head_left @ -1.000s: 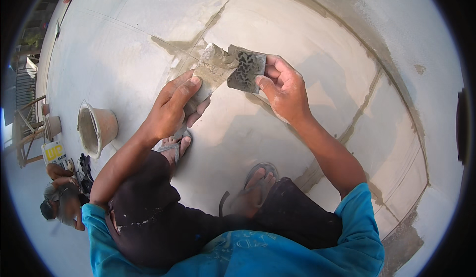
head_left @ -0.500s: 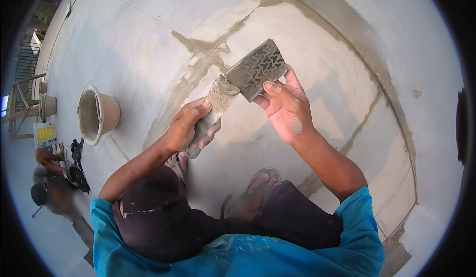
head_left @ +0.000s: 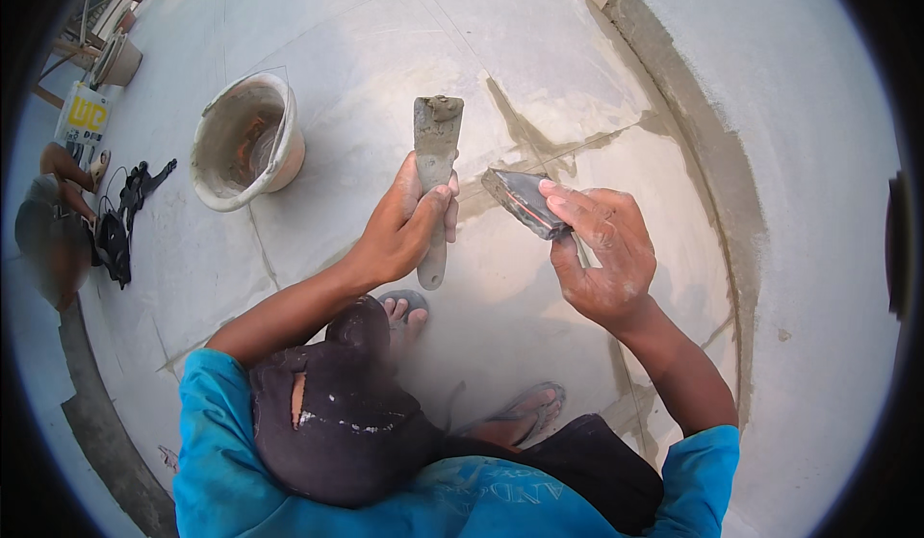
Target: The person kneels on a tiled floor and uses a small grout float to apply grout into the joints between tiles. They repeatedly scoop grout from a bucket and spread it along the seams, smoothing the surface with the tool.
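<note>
My left hand [head_left: 402, 222] is closed round a putty knife [head_left: 437, 143], its blade pointing away from me. Grey mortar coats the blade, with a small lump at its tip, and the handle's end sticks out below my fingers. To the right, my right hand [head_left: 611, 254] pinches a dark rectangular rubber pad [head_left: 523, 198] between thumb and fingers. The pad is tilted with its mortar-smeared edge toward the knife; its treaded face is mostly turned from sight. Knife and pad are apart, both above the tiled floor [head_left: 375, 66].
A mortar-stained bucket [head_left: 281, 167] stands left of my hands. Damp grout [head_left: 525, 129] marks the floor joints, and a mortar strip [head_left: 674, 76] runs along the right. At far left are another bucket [head_left: 117, 61], a yellow-and-white bag [head_left: 85, 113] and a seated person [head_left: 53, 230].
The knife and pad, touching before, have come apart. The knife now stands upright; the pad has turned its treaded face away. My view has shifted, bringing the bucket nearer the middle.
</note>
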Tool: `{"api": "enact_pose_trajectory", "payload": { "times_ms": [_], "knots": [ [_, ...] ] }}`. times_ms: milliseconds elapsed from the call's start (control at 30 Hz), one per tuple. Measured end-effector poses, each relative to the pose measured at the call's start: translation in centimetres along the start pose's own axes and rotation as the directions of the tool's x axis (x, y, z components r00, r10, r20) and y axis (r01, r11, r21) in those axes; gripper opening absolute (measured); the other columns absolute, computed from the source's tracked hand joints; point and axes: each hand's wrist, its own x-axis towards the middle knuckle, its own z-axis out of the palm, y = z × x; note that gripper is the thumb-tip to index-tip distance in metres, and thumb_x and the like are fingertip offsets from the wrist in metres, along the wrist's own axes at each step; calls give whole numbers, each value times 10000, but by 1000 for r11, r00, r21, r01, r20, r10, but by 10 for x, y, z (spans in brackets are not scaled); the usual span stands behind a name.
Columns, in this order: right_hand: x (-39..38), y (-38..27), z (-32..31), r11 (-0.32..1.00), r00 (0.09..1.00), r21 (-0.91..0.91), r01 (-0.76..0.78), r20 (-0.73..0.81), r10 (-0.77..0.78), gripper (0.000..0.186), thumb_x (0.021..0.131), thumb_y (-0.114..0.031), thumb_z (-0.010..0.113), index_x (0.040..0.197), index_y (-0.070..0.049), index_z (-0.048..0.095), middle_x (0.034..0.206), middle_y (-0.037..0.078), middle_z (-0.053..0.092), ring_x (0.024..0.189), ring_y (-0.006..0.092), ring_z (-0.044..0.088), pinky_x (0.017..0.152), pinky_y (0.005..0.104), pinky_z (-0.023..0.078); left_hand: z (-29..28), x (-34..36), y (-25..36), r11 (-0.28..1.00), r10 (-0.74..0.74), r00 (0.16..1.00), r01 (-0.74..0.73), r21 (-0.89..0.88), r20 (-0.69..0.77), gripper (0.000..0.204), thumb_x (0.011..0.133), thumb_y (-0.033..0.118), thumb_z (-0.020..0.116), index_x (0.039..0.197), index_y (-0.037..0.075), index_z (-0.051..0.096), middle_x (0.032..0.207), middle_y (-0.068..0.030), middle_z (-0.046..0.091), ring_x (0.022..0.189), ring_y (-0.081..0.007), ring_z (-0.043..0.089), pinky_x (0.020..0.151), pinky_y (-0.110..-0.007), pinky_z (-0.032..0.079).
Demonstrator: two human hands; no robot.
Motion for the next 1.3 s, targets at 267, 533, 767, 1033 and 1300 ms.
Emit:
{"api": "enact_pose_trajectory", "payload": {
  "times_ms": [267,533,767,1033,1300],
  "knots": [
    [110,-44,220,943,950,131,307,25,-312,368,707,-35,716,1068,-98,683,1059,44,697,841,203,616,693,317,507,-126,-72,-8,998,-63,920,54,-34,-386,147,998,88,319,1137,43,331,971,-49,456,725,-96,480,600,-273,470],
    [197,-73,378,950,956,253,-185,269,115,256,818,-90,608,1068,-56,646,914,140,676,853,296,627,751,392,514,-265,-129,-54,978,-109,387,-125,-169,-916,306,943,150,550,1174,10,407,892,-33,480,669,-69,466,530,-235,417],
    [197,-71,349,781,842,345,-521,359,403,263,842,-110,609,1093,-31,623,936,127,711,855,227,668,794,318,499,-306,-102,-112,962,-180,240,-160,-221,-954,496,779,179,761,1116,-43,473,937,-98,610,647,-120,573,543,-259,479],
    [142,-51,264,396,629,544,-740,352,693,291,877,-91,614,1136,25,545,963,114,718,842,105,632,784,247,479,-300,-65,-56,998,-45,486,-16,-60,-873,370,757,118,728,1042,-62,577,870,-134,650,699,-199,649,660,-316,548],
    [79,-53,322,732,734,159,-663,330,594,295,779,-132,642,1052,-22,658,818,196,665,775,313,635,699,395,515,-280,-30,-16,924,-25,821,237,301,-570,459,763,245,752,1045,-86,605,882,-168,668,726,-208,660,675,-302,542]
  ]
}}
